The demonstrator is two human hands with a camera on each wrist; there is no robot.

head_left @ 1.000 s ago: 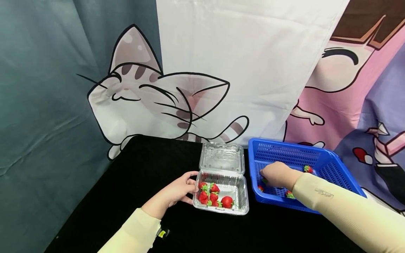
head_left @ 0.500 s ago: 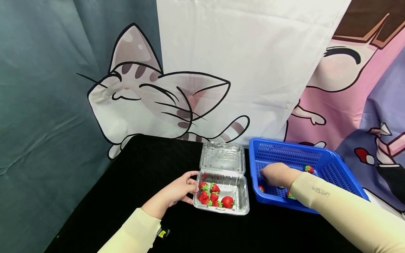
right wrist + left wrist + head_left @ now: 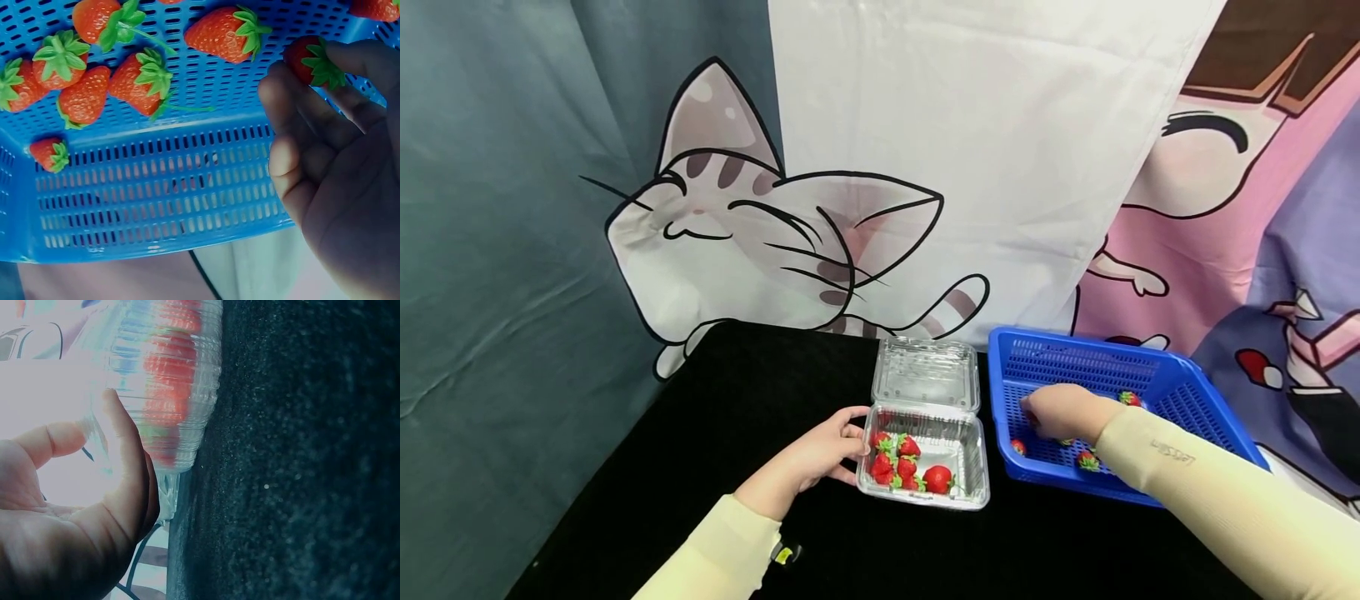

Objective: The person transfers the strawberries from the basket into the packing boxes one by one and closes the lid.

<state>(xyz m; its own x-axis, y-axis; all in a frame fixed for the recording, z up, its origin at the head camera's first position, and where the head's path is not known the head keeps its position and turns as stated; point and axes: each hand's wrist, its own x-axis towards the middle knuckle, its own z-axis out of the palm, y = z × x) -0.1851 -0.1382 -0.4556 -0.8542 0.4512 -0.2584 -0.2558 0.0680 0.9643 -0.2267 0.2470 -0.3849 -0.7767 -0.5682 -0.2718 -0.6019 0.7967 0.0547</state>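
I note the right hand point(image 3: 1063, 412) slightly farther from the left wall of the blue basket point(image 3: 1090, 348) than half a second ago. Inside, it pinches a strawberry point(image 3: 300, 59) between thumb and fingers (left hand point(image 3: 820, 454) grips the clear box point(image 3: 958, 446)).

Basket point(image 3: 1198, 404): bright blue, even rows of slots point(image 3: 156, 148) coming through.
Basket strawberries point(image 3: 215, 37): vivid red, fine speckles, bright green leaves point(image 3: 151, 65).
Strawberry point(image 3: 303, 59) in the right hand point(image 3: 337, 147): darker red, with green leaves.
Box point(image 3: 943, 429): clear, glinting silvery along the inside.
Boxed strawberries point(image 3: 937, 479): red as well, little flashes of green.
Sleeves point(image 3: 1232, 492): pale yellow, and I spot grey lettering point(image 3: 1172, 452) on the right one.
Surface point(image 3: 722, 417): solid black on my head feed.
Backdrop point(image 3: 985, 108): teal at left, white mid-stretch, pink and lavender at right.
Printed cat point(image 3: 722, 250): whitish, mauve-striped, black-outlined, pink inside the ear point(image 3: 863, 237).
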